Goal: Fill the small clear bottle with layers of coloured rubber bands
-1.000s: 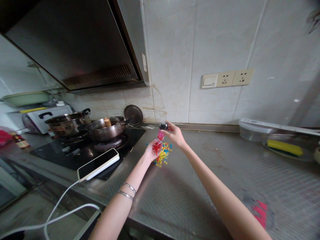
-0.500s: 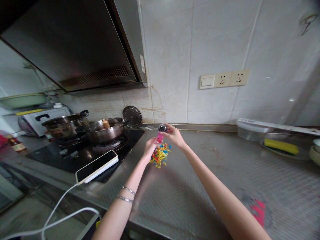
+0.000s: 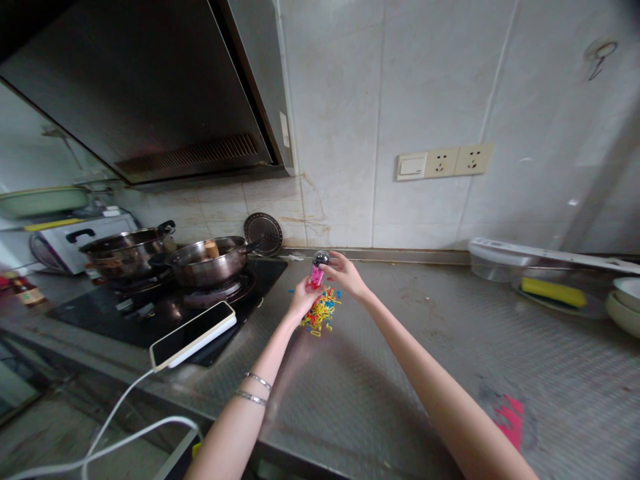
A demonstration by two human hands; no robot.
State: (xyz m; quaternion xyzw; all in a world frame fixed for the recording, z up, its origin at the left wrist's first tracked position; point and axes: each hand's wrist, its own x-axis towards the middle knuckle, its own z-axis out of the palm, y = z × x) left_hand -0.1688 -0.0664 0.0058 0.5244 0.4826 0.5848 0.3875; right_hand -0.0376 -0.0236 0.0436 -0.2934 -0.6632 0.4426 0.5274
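Note:
My left hand (image 3: 304, 299) is closed around the lower part of a small clear container (image 3: 317, 274), held upright over the counter. Pink and red bits show inside its body, and its rounded top looks black. My right hand (image 3: 346, 275) grips that top from the right, thumb and fingers against it. Whether the top is a lid or a separate section cannot be made out. Just beneath the hands lies a loose pile of small rubber bands (image 3: 320, 313) in yellow, blue and red, partly hidden by my left hand.
On the left, a phone (image 3: 193, 335) with a white cable rests on the black stove edge. Two steel pots (image 3: 207, 263) stand on the burners. At right are a plastic box (image 3: 495, 261), a yellow sponge (image 3: 553, 292) and bowls (image 3: 625, 307). A red patch (image 3: 511, 421) marks the metal counter (image 3: 400, 373).
The container has shifted slightly left and stands more upright, with more of its pink part showing. My right hand stays at its top. The view has turned slightly.

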